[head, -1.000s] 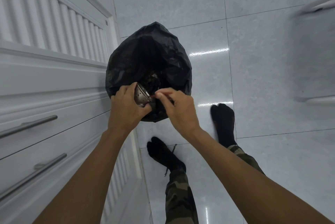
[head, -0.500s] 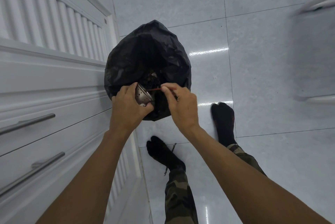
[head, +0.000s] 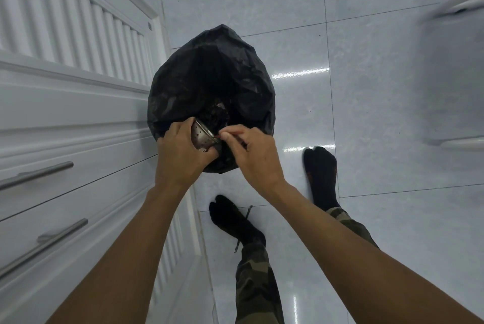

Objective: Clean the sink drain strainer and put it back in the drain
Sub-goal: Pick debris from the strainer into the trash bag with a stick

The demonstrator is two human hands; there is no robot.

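My left hand (head: pixel 183 156) grips the metal sink strainer (head: pixel 201 137), a perforated steel cup, tilted with its mouth toward the open black trash bag (head: pixel 209 79) on the floor. My right hand (head: pixel 254 156) pinches a thin red stick (head: pixel 218 136) whose tip touches the strainer's rim. Dark waste lies inside the bag just beyond the strainer. Most of the strainer is hidden behind my left fingers.
White cabinets with drawers and metal bar handles (head: pixel 36 174) run along the left. The floor is glossy pale tile (head: pixel 366 103). My feet in black socks (head: pixel 320 174) stand behind the bag. A white object edge (head: pixel 458 6) shows at the right.
My right hand drew the red stick slightly away from the strainer half a second ago, then brought its tip back to the rim. The left hand and strainer barely moved.
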